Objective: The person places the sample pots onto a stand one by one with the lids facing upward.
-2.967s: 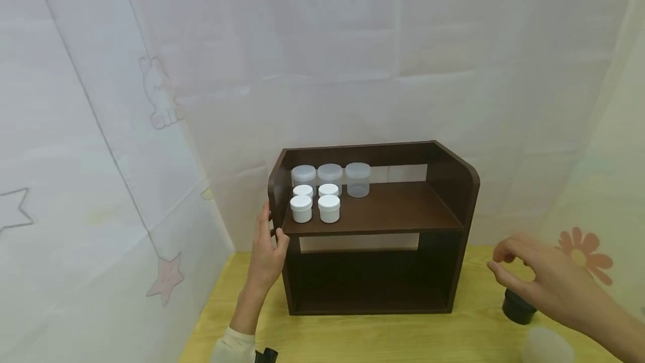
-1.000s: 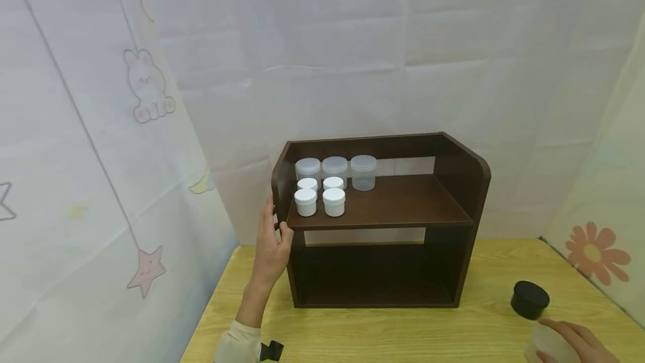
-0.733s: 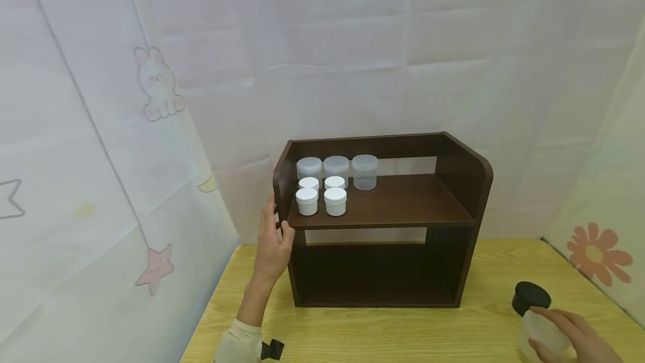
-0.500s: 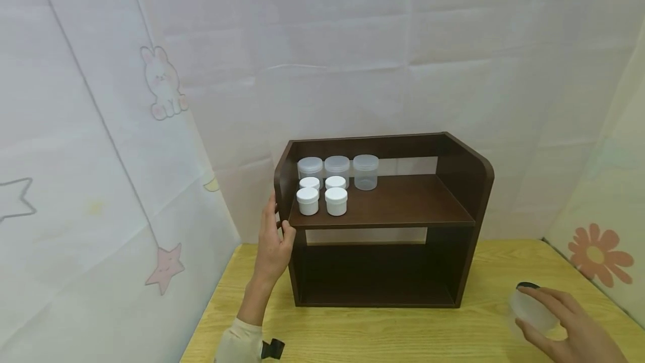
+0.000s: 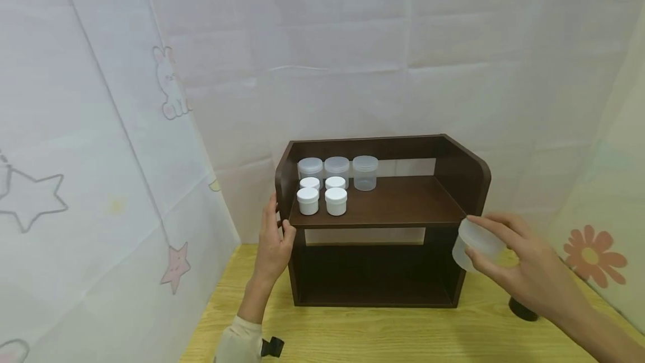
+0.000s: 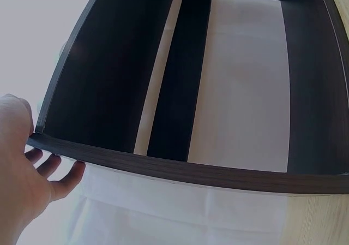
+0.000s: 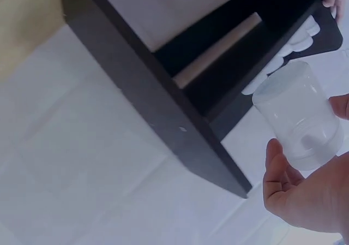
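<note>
A dark brown two-tier shelf [image 5: 383,206] stands on the table. My left hand [image 5: 274,248] grips the front edge of its left side panel, thumb in front and fingers behind; the left wrist view shows these fingers [image 6: 68,182] bent against the panel's outer face. My right hand [image 5: 529,262] holds a translucent plastic jar [image 5: 476,245] by its lidded end, in front of the shelf's right side. In the right wrist view the jar [image 7: 300,114] sits between thumb and fingers. On the upper tier, several small white jars [image 5: 336,201] stand before a back row of translucent jars [image 5: 365,173].
A black round container [image 5: 522,310] stands on the yellow wood-grain table [image 5: 383,335], right of the shelf and partly behind my right forearm. White printed sheets [image 5: 353,60] hang behind and at both sides. The lower tier [image 5: 373,276] lies under the jars.
My right hand has reached down to the translucent jar at the lower right, taken hold of it, and lifted it up and left to the shelf's right side. The left hand stays on the shelf.
</note>
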A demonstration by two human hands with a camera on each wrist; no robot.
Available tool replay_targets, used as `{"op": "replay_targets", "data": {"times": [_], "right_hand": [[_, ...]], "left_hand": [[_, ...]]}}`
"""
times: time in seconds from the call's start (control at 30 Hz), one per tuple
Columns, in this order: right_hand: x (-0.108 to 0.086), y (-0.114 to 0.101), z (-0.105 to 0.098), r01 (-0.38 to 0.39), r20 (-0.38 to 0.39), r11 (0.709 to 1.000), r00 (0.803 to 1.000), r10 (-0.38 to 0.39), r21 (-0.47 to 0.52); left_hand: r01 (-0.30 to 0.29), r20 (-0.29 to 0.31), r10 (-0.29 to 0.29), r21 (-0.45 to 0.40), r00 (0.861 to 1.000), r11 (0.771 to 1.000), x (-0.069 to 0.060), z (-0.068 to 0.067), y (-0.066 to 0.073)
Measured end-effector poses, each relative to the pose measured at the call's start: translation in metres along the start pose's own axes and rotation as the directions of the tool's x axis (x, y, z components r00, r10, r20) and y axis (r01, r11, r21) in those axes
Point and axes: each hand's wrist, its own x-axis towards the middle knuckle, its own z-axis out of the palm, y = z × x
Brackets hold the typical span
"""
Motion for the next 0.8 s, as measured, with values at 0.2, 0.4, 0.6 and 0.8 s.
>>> {"op": "replay_targets", "data": {"times": [0.2,0.4,0.6,0.8], "right_hand": [[0.056,-0.003,0.011,0.058,0.019,0.998,0.998,-0.058,0.019],[0.101,0.002,0.024,0.031,0.098,0.998,0.995,-0.037,0.060],[0.137,0.012,0.046,-0.042,0.186,0.995,0.982,0.024,0.094],[0.156,0.030,0.076,-0.141,0.292,0.986,0.950,0.109,0.091]], "left_hand": [[-0.011,-0.017,0.011,0.006,1.000,1.000,0.001,0.003,-0.002],[-0.019,-0.014,0.018,-0.002,1.000,1.000,0.004,0.009,-0.001],[-0.038,-0.025,0.038,-0.018,0.999,0.999,0.006,0.014,0.003],[-0.064,-0.026,0.063,-0.033,0.998,0.997,0.009,0.017,0.000]]}}
